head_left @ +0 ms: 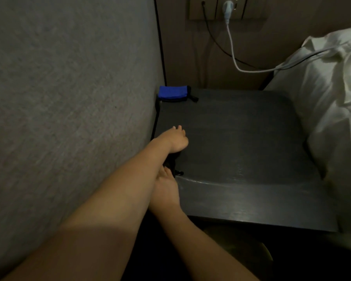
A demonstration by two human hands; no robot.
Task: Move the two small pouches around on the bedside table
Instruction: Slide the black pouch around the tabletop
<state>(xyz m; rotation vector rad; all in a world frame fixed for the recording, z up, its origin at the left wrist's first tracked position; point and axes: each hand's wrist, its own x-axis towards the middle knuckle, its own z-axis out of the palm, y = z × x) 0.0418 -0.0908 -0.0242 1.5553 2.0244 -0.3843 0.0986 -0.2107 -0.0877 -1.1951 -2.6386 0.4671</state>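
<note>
A blue pouch with a black trim lies in the back left corner of the dark bedside table, against the wall. A black pouch, hard to make out on the dark top, lies near the table's left edge with a small tab sticking out to the right. My left hand reaches over it, fingers relaxed and pointing away, the heel of the hand at the pouch's far end. My right hand lies below the left forearm. Its fingertips touch the black pouch's near end, and the forearm hides the rest of its fingers.
A grey textured wall runs close along the table's left side. White bedding bulges against the right side. A white charger cable and a black cable hang from the wall sockets behind the table.
</note>
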